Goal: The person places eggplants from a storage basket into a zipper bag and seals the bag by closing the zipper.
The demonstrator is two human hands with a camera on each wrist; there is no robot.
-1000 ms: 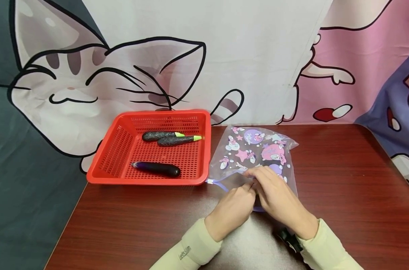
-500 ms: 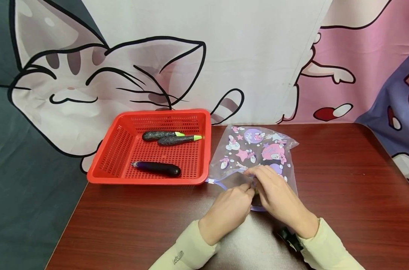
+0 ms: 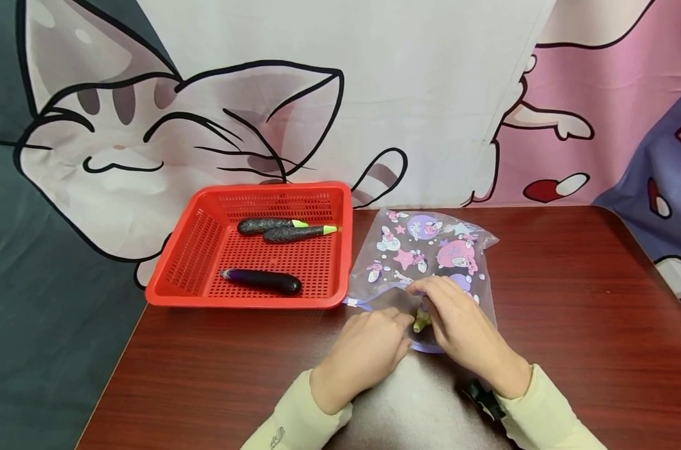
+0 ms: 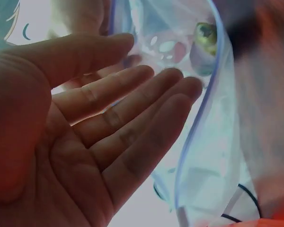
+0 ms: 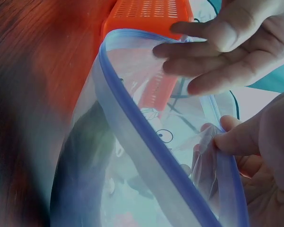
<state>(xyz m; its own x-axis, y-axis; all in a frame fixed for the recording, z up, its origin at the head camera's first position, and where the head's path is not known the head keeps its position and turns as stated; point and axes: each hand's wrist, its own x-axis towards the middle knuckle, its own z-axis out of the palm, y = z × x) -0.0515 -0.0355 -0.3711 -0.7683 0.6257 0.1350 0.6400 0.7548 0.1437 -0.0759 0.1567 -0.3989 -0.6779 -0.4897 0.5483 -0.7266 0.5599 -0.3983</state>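
A clear zip bag (image 3: 382,250) with pink and purple prints lies on the table, its purple-edged mouth toward me. My right hand (image 3: 458,319) pinches the film at the upper edge of the mouth, holding it up, as the right wrist view shows. Inside the bag is a long dark vegetable (image 5: 85,165), blurred through the film; its greenish stem end (image 3: 422,320) shows at the mouth, beside my right hand. My left hand (image 3: 363,347) is at the left of the mouth. Its fingers (image 4: 128,113) are extended in the left wrist view and hold nothing.
A red perforated basket (image 3: 247,302) stands left of the bag. In it lie a glossy purple eggplant (image 3: 262,281) and two dark, bumpy vegetables (image 3: 292,234) with bright green ends. A cartoon-printed cloth (image 3: 430,112) hangs behind the brown table (image 3: 571,294).
My left hand has drawn back to the left, out of the bag's mouth, and the green stem end has come into view. My right hand has kept its place on the film.
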